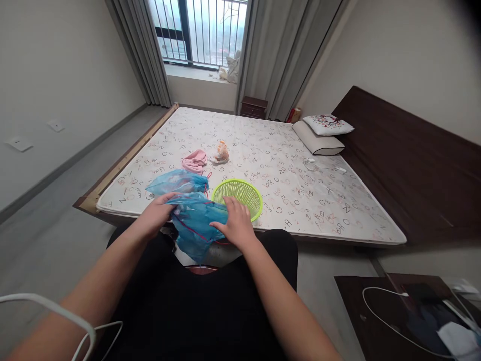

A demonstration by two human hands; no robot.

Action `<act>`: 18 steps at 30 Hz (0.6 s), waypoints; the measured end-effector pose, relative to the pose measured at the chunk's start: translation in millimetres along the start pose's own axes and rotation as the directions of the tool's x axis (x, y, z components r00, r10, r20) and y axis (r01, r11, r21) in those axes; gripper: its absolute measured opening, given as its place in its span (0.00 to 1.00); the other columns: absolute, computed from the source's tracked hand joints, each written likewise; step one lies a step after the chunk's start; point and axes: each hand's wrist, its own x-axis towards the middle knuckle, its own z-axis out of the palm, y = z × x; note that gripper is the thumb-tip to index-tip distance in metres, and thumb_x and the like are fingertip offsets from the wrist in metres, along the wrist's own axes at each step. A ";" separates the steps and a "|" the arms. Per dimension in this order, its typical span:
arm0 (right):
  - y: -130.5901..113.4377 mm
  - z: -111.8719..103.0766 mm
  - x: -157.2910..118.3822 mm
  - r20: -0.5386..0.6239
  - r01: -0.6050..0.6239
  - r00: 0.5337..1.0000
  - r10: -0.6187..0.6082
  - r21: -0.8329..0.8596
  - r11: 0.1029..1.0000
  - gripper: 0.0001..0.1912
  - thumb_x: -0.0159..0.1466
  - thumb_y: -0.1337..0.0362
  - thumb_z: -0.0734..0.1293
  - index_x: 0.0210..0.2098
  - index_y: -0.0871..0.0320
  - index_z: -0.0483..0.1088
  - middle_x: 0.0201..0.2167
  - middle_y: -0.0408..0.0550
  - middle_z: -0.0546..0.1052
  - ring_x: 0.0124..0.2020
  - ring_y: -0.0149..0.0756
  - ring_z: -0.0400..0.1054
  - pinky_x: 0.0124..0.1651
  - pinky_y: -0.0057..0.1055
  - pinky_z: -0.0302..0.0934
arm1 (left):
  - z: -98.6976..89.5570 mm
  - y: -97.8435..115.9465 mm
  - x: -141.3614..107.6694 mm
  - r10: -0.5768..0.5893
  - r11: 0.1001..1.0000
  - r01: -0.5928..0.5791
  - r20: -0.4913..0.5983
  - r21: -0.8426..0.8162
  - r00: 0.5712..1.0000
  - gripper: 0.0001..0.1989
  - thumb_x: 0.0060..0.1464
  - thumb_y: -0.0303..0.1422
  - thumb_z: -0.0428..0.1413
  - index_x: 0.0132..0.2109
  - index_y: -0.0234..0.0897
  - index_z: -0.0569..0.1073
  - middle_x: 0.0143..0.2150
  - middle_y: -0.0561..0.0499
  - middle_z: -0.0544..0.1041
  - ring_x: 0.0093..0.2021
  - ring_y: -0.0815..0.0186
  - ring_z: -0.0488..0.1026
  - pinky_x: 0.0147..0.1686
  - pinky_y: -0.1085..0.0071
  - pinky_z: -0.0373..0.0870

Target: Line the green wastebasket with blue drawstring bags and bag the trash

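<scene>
Right now, scattered printed letters cover the mattress (pixel 300 210). Just off its near edge, our left hand (pixel 156 213) pinches a blue plastic bag (pixel 195 225), and our right hand (pixel 235 221) rests open on it. A green plastic basket (pixel 240 196), a second blue bag (pixel 176 183) and a pink cloth (pixel 194 161) lie on the mattress.

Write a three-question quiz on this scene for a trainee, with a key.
1. True or false: the left hand and right hand are both on the same blue bag.
2. What colour is the basket on the mattress?
3. What lies on the mattress between the pink cloth and that bag?

Key: 1. True. 2. Green. 3. A second blue bag.
</scene>
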 end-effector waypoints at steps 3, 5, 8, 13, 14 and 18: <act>1.0 13.3 15.5 0.057 -0.049 0.997 0.049 -0.007 0.999 0.27 0.64 0.64 0.71 0.62 0.54 0.68 0.56 0.57 0.76 0.56 0.51 0.69 0.59 0.48 0.62 | 6.8 14.8 -14.3 -0.002 1.000 0.006 0.107 -0.030 0.994 0.24 0.38 0.35 0.68 0.46 0.37 0.82 0.34 0.49 0.82 0.31 0.62 0.77 0.30 0.73 0.73; 10.8 13.7 25.1 0.088 -0.096 0.992 0.094 0.023 0.995 0.16 0.61 0.73 0.67 0.48 0.55 0.74 0.48 0.53 0.77 0.49 0.45 0.70 0.50 0.40 0.63 | 1.2 24.8 -21.8 -0.014 0.999 0.018 0.123 -0.034 0.992 0.25 0.37 0.37 0.70 0.47 0.37 0.81 0.32 0.50 0.80 0.29 0.63 0.75 0.28 0.73 0.72; 28.5 5.1 33.3 -0.016 -0.238 0.969 0.246 0.199 0.951 0.14 0.54 0.77 0.62 0.35 0.54 0.68 0.38 0.46 0.75 0.40 0.39 0.68 0.42 0.33 0.60 | -18.3 36.1 -27.9 -0.008 0.996 -0.004 0.135 0.086 0.991 0.26 0.41 0.45 0.70 0.47 0.39 0.81 0.28 0.51 0.77 0.24 0.65 0.70 0.23 0.74 0.67; 40.3 -22.6 37.1 0.029 -0.345 0.831 0.555 0.809 0.476 0.14 0.51 0.68 0.63 0.37 0.51 0.60 0.26 0.37 0.71 0.27 0.34 0.65 0.29 0.27 0.58 | -50.5 35.4 -18.5 0.121 0.738 -0.295 0.310 0.607 0.943 0.27 0.45 0.47 0.70 0.53 0.48 0.82 0.50 0.46 0.82 0.48 0.52 0.78 0.40 0.69 0.74; 39.8 -28.8 37.7 0.072 -0.330 0.821 0.567 0.870 0.367 0.15 0.50 0.66 0.64 0.38 0.51 0.60 0.25 0.37 0.71 0.24 0.33 0.64 0.26 0.26 0.57 | -54.4 32.4 -13.6 0.126 0.650 -0.311 0.306 0.693 0.944 0.27 0.45 0.46 0.69 0.55 0.50 0.82 0.54 0.47 0.81 0.52 0.49 0.77 0.43 0.68 0.74; 36.4 -52.0 37.7 0.159 -0.318 0.838 0.522 0.920 0.230 0.19 0.49 0.63 0.66 0.42 0.52 0.65 0.21 0.36 0.70 0.19 0.30 0.59 0.21 0.23 0.50 | -66.7 17.4 12.8 0.094 0.378 -0.114 0.084 0.919 0.992 0.26 0.52 0.41 0.63 0.59 0.46 0.79 0.48 0.42 0.83 0.45 0.46 0.79 0.41 0.61 0.72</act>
